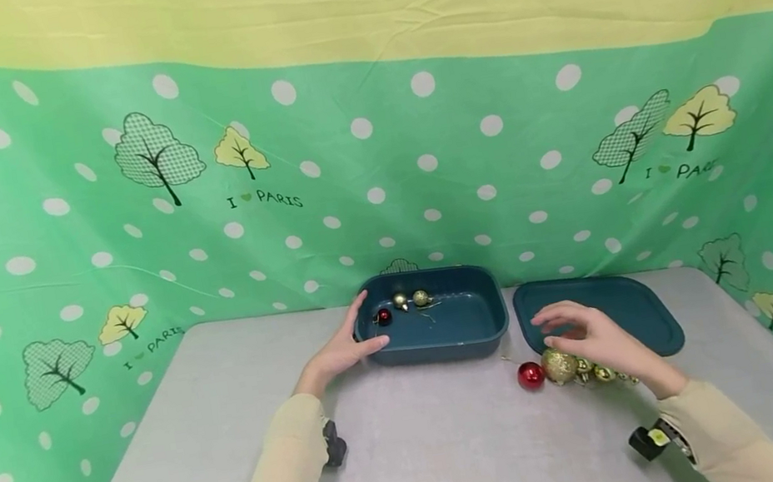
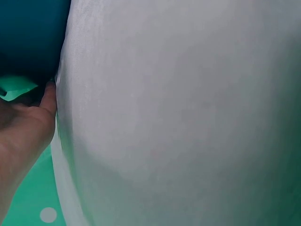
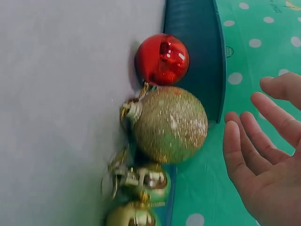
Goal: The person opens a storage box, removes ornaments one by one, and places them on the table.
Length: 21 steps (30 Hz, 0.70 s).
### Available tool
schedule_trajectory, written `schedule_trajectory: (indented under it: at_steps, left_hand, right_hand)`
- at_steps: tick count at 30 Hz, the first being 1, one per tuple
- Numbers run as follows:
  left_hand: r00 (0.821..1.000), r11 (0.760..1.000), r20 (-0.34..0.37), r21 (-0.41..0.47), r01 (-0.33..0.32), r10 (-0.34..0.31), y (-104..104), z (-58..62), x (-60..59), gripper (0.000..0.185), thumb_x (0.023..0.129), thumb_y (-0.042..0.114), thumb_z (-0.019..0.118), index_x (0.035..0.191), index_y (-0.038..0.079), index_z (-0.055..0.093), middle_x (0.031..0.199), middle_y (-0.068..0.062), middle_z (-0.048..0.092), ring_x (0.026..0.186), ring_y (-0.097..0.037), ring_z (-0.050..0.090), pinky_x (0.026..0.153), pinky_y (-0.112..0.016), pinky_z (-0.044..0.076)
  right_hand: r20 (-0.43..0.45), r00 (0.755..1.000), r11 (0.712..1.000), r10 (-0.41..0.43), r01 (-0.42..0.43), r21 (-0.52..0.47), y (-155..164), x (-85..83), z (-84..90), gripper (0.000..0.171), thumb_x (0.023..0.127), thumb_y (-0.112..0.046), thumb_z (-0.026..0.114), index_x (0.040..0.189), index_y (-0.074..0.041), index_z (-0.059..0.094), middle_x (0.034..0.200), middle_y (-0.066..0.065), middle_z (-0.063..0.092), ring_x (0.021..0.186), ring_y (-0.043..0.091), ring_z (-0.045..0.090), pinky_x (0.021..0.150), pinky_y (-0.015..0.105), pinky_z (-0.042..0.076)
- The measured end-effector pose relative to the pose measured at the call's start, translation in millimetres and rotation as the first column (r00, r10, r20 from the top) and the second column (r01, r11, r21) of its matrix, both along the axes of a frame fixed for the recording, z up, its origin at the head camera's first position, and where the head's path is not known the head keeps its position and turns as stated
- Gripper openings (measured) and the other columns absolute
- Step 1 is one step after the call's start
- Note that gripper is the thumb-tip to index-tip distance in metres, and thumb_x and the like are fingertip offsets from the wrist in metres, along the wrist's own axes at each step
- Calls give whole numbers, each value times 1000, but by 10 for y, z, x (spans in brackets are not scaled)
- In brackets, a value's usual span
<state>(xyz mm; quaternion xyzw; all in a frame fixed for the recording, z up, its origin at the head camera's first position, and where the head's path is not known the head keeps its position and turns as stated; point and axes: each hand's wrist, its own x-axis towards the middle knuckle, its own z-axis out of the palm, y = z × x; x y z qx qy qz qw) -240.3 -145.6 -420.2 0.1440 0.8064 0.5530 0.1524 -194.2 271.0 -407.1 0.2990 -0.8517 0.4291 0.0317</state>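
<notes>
On the table stands a dark teal box point(image 1: 442, 350) holding a small red bauble point(image 1: 384, 316) and two small gold baubles point(image 1: 422, 298). My left hand point(image 1: 340, 353) rests against its left end, thumb and straight fingers spread around the front corner. In the left wrist view the left hand point(image 2: 28, 129) touches the box point(image 2: 30, 35). Over a row of baubles hovers my right hand point(image 1: 592, 339), loosely bent and holding nothing. Below it lie a red bauble point(image 3: 163, 60), a larger gold glitter bauble point(image 3: 170, 125) and several shiny gold baubles point(image 3: 134, 216). Hanging loops show on some.
A flat teal lid point(image 1: 625, 308) lies right of the box, partly behind my right hand. Green dotted cloth point(image 1: 427, 209) hangs behind and beside the grey table point(image 1: 435, 452). A black wrist camera point(image 1: 649, 442) sits on the right sleeve.
</notes>
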Motion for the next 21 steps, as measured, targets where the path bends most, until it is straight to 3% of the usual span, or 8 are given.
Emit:
schedule_trajectory:
  at_steps: [1, 11, 21]
  left_hand:
    - [1000, 1000, 5, 0, 6, -6, 5, 46, 22, 93, 93, 20, 66, 157, 17, -1, 159, -16, -9, 142, -44, -1, 110, -62, 13]
    - [1000, 1000, 12, 7, 4, -4, -6, 50, 25, 93, 92, 20, 66, 157, 17, -2, 159, -16, -10, 142, -43, -2, 110, -62, 13]
    - [1000, 1000, 1, -12, 9, -9, 9, 56, 16, 93, 92, 21, 66, 157, 16, -1, 159, -16, -9, 142, -43, 0, 110, -61, 13]
  right_hand:
    - [3, 1000, 1000, -1, 1, -4, -22, -8, -1, 28, 90, -2, 65, 118, -1, 64, 121, 15, 58, 100, 31, 62, 77, 30, 54]
    - [90, 996, 998, 8, -2, -66, -291, -108, 68, 28, 92, -4, 64, 120, -2, 63, 123, 14, 58, 106, 32, 60, 80, 31, 53]
    - [120, 991, 991, 63, -47, -127, -640, -246, 55, 25, 94, -6, 62, 119, -2, 63, 118, 19, 59, 103, 32, 60, 81, 33, 53]
